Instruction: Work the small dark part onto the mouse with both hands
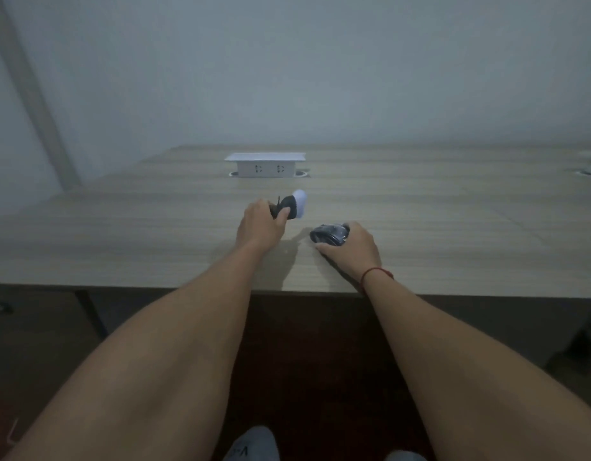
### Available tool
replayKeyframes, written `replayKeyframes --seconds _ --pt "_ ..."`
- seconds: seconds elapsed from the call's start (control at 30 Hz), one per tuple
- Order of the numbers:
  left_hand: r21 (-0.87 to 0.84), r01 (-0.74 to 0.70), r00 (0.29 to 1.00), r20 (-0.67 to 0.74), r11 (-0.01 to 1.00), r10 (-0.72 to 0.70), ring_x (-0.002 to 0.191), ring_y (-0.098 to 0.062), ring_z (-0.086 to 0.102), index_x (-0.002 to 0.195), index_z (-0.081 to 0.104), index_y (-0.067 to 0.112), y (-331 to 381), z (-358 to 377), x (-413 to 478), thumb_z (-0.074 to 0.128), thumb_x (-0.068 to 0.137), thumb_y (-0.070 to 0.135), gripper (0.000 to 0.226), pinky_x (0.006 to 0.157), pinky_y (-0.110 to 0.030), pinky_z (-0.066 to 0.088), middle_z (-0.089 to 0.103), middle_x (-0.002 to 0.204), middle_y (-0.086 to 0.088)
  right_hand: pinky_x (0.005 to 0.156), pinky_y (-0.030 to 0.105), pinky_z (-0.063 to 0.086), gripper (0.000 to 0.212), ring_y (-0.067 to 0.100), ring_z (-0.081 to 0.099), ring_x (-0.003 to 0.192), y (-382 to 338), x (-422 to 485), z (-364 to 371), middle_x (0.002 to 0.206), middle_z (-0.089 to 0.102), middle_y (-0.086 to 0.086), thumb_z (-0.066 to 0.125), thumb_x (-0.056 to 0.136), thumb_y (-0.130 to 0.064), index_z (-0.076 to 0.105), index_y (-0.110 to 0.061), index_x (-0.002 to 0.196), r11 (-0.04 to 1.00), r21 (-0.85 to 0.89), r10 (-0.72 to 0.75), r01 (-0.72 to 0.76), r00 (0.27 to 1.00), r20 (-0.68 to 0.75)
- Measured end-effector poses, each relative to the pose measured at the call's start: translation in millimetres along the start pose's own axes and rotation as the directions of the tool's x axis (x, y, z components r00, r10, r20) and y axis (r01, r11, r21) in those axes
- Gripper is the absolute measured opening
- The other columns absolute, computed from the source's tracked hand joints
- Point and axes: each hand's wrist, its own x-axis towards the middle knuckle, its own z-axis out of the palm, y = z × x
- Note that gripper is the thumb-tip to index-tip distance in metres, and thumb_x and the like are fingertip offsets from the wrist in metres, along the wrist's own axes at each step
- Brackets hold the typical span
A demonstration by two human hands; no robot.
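Already your left hand [261, 224] gripped the black-and-white object [292, 206], lifted; your right hand [352, 249] clasped the dark bundle [329, 233], not yet raised off the table [453, 227].

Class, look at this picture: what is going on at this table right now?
A person reaches both arms over a wooden table. The left hand grips a small black-and-white object, lifted slightly. The right hand holds a dark shiny bundle on the tabletop. A white socket box stands behind them.
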Motion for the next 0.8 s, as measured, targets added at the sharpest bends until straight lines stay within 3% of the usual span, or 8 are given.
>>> replayKeyframes --seconds 0.13,0.23,0.3,0.4,0.53,0.67,0.8 --pt "-0.132 -0.100 0.991 -0.099 0.986 0.087 0.092 -0.016 0.045 0.104 0.059 0.001 20 1 -1 0.055 0.095 0.034 0.034 0.079 -0.027 0.037 0.048 0.103 -0.007 0.090 0.043 0.055 0.065 0.022 0.063 0.101 2 0 2 0.113 0.066 0.001 0.081 0.069 -0.050 0.057 -0.019 0.120 0.999 -0.008 -0.050 0.050 0.998 0.026" --pt "-0.242 -0.106 0.987 -0.142 0.965 0.073 0.097 -0.023 0.055 0.101 0.061 0.002 28 9 3 0.058 0.093 0.036 0.035 0.083 -0.034 0.046 0.059 0.105 -0.012 0.090 0.043 0.055 0.064 0.021 0.063 0.101 4 2 3 0.113 0.066 0.001 0.081 0.068 -0.050 0.057 -0.020 0.120 0.997 -0.005 -0.077 0.078 0.996 0.039" --pt "-0.272 -0.101 0.987 -0.150 0.957 0.062 0.093 -0.024 0.057 0.098 0.061 0.001 31 16 3 0.058 0.093 0.034 0.033 0.078 -0.033 0.046 0.062 0.101 -0.015 0.088 0.042 0.056 0.061 0.020 0.063 0.097 4 3 3 0.109 0.066 0.000 0.081 0.067 -0.050 0.058 -0.022 0.116 0.996 0.005 -0.086 0.086 0.995 0.044" --pt "-0.269 -0.106 0.988 -0.137 0.957 0.071 0.088 -0.022 0.056 0.095 0.059 0.002 34 27 -3 0.057 0.093 0.033 0.031 0.074 -0.031 0.046 0.059 0.096 -0.012 0.085 0.041 0.057 0.055 0.019 0.064 0.092 5 5 3 0.105 0.067 0.000 0.081 0.067 -0.047 0.060 -0.022 0.111 0.995 -0.003 -0.099 0.099 0.993 0.062" --pt "-0.211 -0.036 0.991 -0.135 0.977 0.008 0.100 -0.030 0.060 0.105 0.059 -0.001 24 35 -7 0.053 0.095 0.032 0.035 0.086 -0.041 0.052 0.061 0.108 -0.017 0.085 0.042 0.057 0.052 0.021 0.065 0.093 6 9 2 0.103 0.068 -0.001 0.082 0.067 -0.046 0.062 -0.021 0.109 0.994 0.013 -0.113 0.112 0.992 0.058" --pt "-0.092 0.011 0.992 -0.121 0.996 -0.022 0.100 -0.023 0.053 0.114 0.054 -0.002 12 30 -9 0.049 0.099 0.030 0.035 0.079 -0.029 0.041 0.054 0.116 -0.016 0.086 0.041 0.057 0.053 0.020 0.064 0.095 6 10 4 0.105 0.065 -0.002 0.081 0.071 -0.043 0.061 -0.020 0.114 0.992 0.019 -0.128 0.127 0.989 0.069" --pt "-0.177 -0.046 0.990 -0.139 0.983 0.021 0.095 -0.022 0.056 0.105 0.058 0.000 15 25 -5 0.050 0.097 0.032 0.034 0.075 -0.027 0.043 0.058 0.107 -0.015 0.084 0.041 0.058 0.052 0.019 0.064 0.091 7 13 5 0.102 0.066 -0.001 0.081 0.070 -0.045 0.062 -0.020 0.111 0.993 0.021 -0.121 0.120 0.989 0.079"
